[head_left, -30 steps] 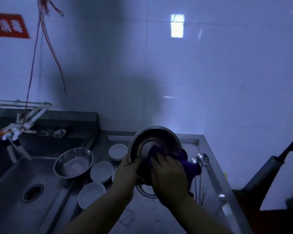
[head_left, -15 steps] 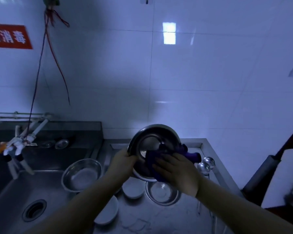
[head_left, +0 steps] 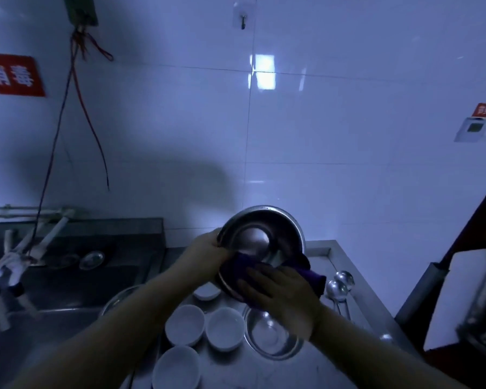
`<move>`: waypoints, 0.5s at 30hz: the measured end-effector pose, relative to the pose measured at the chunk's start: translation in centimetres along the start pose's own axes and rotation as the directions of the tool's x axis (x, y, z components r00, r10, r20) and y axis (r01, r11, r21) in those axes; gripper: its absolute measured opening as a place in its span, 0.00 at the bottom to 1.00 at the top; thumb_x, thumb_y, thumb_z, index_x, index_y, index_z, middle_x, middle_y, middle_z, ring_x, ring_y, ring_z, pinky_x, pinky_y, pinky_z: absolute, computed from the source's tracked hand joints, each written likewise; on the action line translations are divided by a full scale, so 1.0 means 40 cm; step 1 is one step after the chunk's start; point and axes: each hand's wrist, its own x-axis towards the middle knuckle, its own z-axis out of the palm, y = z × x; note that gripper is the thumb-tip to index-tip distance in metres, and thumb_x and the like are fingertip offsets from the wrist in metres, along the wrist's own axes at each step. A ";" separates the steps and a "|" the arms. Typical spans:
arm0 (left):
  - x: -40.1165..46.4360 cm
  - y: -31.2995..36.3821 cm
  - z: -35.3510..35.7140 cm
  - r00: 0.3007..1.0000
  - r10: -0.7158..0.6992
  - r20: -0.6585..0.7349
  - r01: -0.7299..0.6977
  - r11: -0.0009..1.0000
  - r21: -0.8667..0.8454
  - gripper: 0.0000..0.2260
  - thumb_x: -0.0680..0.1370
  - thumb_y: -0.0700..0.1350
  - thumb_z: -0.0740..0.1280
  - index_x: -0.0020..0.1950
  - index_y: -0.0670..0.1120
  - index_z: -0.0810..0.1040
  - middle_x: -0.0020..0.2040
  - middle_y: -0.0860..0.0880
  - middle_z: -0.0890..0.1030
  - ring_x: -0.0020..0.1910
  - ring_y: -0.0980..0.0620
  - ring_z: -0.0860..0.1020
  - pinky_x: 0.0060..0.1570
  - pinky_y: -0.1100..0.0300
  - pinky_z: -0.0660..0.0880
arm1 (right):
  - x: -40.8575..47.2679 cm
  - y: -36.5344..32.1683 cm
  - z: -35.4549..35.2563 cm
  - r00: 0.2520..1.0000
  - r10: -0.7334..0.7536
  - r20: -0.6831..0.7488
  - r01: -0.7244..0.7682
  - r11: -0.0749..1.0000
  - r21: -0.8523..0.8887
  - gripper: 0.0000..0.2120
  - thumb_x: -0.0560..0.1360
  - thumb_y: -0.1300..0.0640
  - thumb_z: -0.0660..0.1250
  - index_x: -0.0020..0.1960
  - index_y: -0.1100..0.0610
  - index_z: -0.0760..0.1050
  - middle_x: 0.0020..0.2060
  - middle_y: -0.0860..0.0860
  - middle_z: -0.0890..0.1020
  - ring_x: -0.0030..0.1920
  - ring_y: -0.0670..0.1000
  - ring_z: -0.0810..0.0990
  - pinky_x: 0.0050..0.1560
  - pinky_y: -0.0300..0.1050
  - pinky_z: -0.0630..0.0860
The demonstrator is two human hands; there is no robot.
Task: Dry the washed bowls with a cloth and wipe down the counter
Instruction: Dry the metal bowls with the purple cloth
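Both hands on the steel bowl (head_left: pixel 261 237): L hand (head_left: pixel 205 252) grips its left rim, tilted toward the camera; R hand (head_left: pixel 281 297) presses the purple cloth (head_left: pixel 242 269) at the lower rim (nearest side).

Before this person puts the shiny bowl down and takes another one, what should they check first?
1. Left hand grips the steel bowl by its rim: ok.
2. Right hand presses the purple cloth on the bowl: ok.
3. Bowl fully dry: cannot tell.
4. Free spot on the counter to set it down: ok.
5. White bowls waiting within reach: ok.
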 end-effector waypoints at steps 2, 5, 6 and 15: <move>0.010 0.034 -0.033 0.997 -0.002 0.078 -0.009 0.991 0.134 0.18 0.61 0.41 0.65 0.49 0.50 0.81 0.43 0.45 0.84 0.43 0.45 0.82 0.46 0.50 0.80 | 0.001 0.055 -0.030 0.995 -0.100 0.024 0.101 0.994 -0.037 0.11 0.73 0.59 0.69 0.54 0.51 0.81 0.52 0.53 0.83 0.48 0.55 0.82 0.45 0.48 0.77; 0.017 0.049 -0.047 0.999 -0.028 -0.033 0.028 1.000 0.013 0.13 0.68 0.32 0.65 0.50 0.43 0.81 0.43 0.39 0.83 0.42 0.40 0.82 0.39 0.50 0.80 | 0.034 0.089 -0.060 0.994 -0.105 -0.013 0.104 0.992 -0.073 0.08 0.74 0.62 0.68 0.49 0.53 0.82 0.45 0.53 0.84 0.39 0.55 0.81 0.40 0.47 0.77; 0.008 0.046 -0.036 0.995 -0.034 -0.090 0.028 0.997 -0.068 0.12 0.70 0.31 0.65 0.50 0.41 0.80 0.42 0.39 0.83 0.39 0.40 0.82 0.35 0.53 0.80 | 0.045 0.085 -0.064 0.996 -0.086 -0.025 0.083 0.992 -0.097 0.07 0.74 0.62 0.67 0.48 0.54 0.82 0.43 0.54 0.84 0.37 0.54 0.81 0.37 0.46 0.76; -0.057 -0.017 0.092 0.975 -0.086 -0.205 0.007 0.933 -0.359 0.11 0.71 0.31 0.61 0.48 0.43 0.76 0.27 0.48 0.79 0.23 0.51 0.77 0.21 0.63 0.72 | 0.079 -0.062 -0.045 0.958 0.258 -0.122 -0.271 0.957 -0.100 0.10 0.78 0.56 0.65 0.55 0.58 0.82 0.46 0.54 0.84 0.41 0.53 0.82 0.37 0.45 0.76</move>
